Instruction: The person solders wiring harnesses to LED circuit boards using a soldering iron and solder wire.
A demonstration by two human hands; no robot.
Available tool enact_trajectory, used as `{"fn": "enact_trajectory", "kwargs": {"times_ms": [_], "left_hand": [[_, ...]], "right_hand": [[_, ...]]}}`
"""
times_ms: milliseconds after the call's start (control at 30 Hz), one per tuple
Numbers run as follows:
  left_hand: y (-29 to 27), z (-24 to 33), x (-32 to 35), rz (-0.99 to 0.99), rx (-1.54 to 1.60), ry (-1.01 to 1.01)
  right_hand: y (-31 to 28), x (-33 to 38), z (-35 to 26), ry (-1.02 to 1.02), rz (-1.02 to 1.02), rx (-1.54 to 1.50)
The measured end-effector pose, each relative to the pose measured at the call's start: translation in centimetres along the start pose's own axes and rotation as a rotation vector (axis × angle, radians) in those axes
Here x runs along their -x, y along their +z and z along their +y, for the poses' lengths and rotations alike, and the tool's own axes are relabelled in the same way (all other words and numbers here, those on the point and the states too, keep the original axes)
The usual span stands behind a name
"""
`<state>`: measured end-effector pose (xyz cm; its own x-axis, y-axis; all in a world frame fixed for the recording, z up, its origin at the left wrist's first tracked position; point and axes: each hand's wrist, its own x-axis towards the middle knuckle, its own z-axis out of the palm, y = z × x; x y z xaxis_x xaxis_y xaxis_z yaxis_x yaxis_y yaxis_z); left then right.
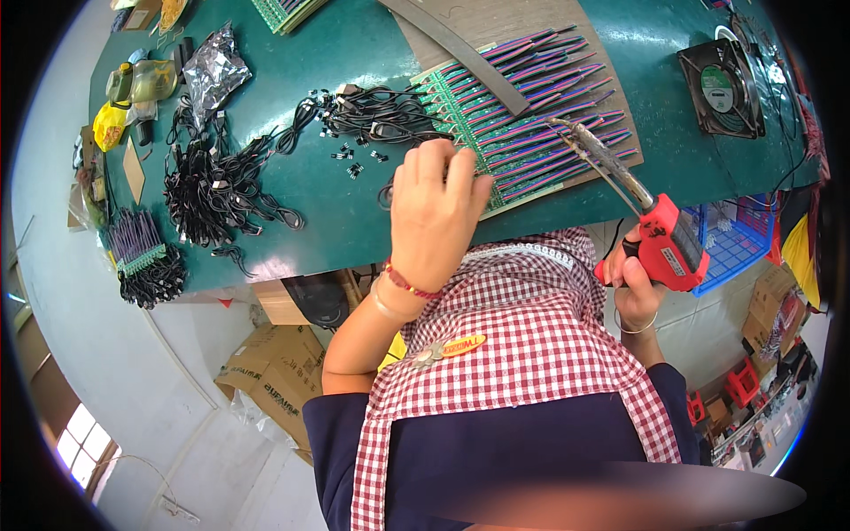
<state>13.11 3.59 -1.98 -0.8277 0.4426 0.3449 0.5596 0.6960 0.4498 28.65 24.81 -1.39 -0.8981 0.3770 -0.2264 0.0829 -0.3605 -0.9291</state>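
Observation:
My right hand (639,296) grips a red soldering gun (673,243). Its metal tip reaches up and left over a panel of green circuit boards (456,111) with rows of pink, blue and black wires. At the panel's near left edge is my left hand (434,203), its fingers bent and drawn together; what they pinch is hidden beneath them. Black cables (381,111) with small connectors lie along the panel's left side, just beyond that hand. A grey flat strip (469,57) lies across the boards and wires.
Bundled black cables (208,186) and a silver bag (215,71) cover the table's left part. Another wired board (140,252) sits at the left edge. A black fan (722,88) stands at the right, above a blue basket (735,239). Cardboard boxes (274,376) are below.

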Motion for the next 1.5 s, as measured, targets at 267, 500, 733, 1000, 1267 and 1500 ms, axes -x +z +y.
{"fn": "enact_trajectory", "kwargs": {"times_ms": [267,500,733,1000,1267,1500], "left_hand": [[-1.5,-0.6,-0.2,-0.234,-0.162,0.003],[-1.5,-0.8,-1.2,-0.277,-0.064,-0.042],[-1.6,-0.8,-1.6,-0.324,-0.074,-0.018],[-1.7,-0.8,-2.4,-0.371,-0.103,0.034],[-1.7,-0.9,-2.5,-0.355,-0.117,0.068],[-1.7,-1.0,-2.6,-0.361,-0.147,0.087]], "right_hand": [[-0.4,1.3,0.7,0.153,-0.055,0.029],[-2.3,2.9,2.7,0.217,-0.160,0.262],[-2.1,3.0,2.8,0.245,-0.158,0.347],[-2.4,3.0,2.4,0.332,-0.180,0.354],[-1.6,3.3,1.4,0.307,-0.169,0.371],[-1.6,3.0,2.0,0.226,-0.267,0.529]]}}
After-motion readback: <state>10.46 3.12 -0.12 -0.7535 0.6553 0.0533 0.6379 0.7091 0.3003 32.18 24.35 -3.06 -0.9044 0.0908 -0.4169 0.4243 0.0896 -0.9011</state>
